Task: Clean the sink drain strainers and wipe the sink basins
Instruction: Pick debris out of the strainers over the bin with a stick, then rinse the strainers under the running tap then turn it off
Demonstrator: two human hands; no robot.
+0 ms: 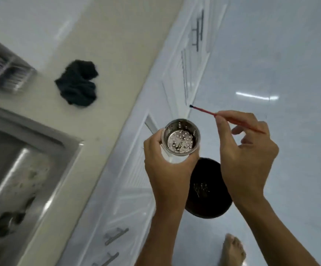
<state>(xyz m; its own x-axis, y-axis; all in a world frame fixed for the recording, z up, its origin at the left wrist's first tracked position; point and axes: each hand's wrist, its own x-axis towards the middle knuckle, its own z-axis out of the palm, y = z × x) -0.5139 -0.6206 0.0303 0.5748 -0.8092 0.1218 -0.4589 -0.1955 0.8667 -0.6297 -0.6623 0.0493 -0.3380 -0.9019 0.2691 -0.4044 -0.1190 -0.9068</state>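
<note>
My left hand [167, 166] grips a steel cup-shaped drain strainer [180, 140] from below, its perforated inside facing me with dark bits stuck in it. My right hand [246, 150] pinches a thin red stick [205, 111] with a dark tip, held up and to the right of the strainer, apart from it. Both hands are over the floor, above a dark round bin [211, 196] that holds some debris. The steel sink basin [21, 169] lies at the left, soiled, with its drain opening [6, 223] at the lower left.
A crumpled dark cloth [79, 83] lies on the beige countertop [117, 54]. A steel rack [8, 72] sits at the far left. White cabinet doors with metal handles [115, 235] run below the counter edge. A bare foot [233, 250] stands on the glossy floor.
</note>
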